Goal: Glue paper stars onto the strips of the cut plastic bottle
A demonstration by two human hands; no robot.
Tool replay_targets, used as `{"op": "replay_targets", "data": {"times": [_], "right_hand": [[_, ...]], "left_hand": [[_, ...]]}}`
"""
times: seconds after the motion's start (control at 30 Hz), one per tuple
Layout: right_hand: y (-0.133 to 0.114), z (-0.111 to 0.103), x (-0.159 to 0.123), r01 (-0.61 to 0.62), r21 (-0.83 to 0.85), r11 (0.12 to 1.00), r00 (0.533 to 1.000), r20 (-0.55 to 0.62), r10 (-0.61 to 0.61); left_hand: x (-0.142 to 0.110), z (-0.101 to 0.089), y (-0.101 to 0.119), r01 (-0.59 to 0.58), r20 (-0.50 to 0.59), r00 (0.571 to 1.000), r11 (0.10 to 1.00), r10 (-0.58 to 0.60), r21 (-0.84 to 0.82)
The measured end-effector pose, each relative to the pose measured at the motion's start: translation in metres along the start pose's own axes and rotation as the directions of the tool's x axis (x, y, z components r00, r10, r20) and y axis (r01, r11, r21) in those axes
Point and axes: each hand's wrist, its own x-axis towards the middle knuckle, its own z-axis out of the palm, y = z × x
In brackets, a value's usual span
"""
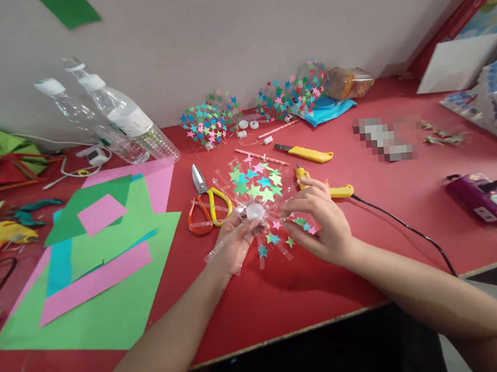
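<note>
In my left hand is a clear plastic bottle piece cut into strips that fan outward, with a whitish round centre. Green, blue and pink paper stars cover several of its strips, and more hang at the lower right. My right hand is at the piece's right side, thumb and index finger close together in a pinch; what lies between them is too small to make out. Yellow-and-red-handled pliers lie left of the piece. A yellow glue gun lies behind my right hand.
A yellow cutter knife and striped straws lie farther back. Star-covered clear balls stand by the wall. Coloured paper sheets and plastic bottles are on the left. At right is a purple power strip; the glue gun's black cord crosses the table.
</note>
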Motion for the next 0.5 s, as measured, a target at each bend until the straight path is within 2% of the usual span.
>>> {"op": "replay_targets", "data": {"times": [0.1,0.3,0.37,0.5], "right_hand": [[0.0005,0.0014,-0.0011,-0.024,0.008,1.0,1.0,-0.003,0.024],[0.0024,0.0056,-0.0016,-0.176,0.0,0.984,0.984,0.001,0.176],[0.004,0.0065,-0.0013,-0.17,-0.034,0.985,0.984,0.049,0.172],[0.008,0.0089,-0.0021,-0.074,-0.123,0.99,0.99,0.112,0.088]], "left_hand": [[-0.0005,0.0013,0.0013,0.007,-0.006,1.0,1.0,-0.007,-0.01],[-0.001,0.0039,0.0031,0.007,-0.015,1.0,0.999,-0.008,-0.038],[-0.0008,0.0044,0.0031,0.004,-0.022,1.0,0.999,-0.005,-0.042],[-0.0005,0.0044,0.0013,0.003,0.005,1.0,0.999,-0.003,-0.041]]}}
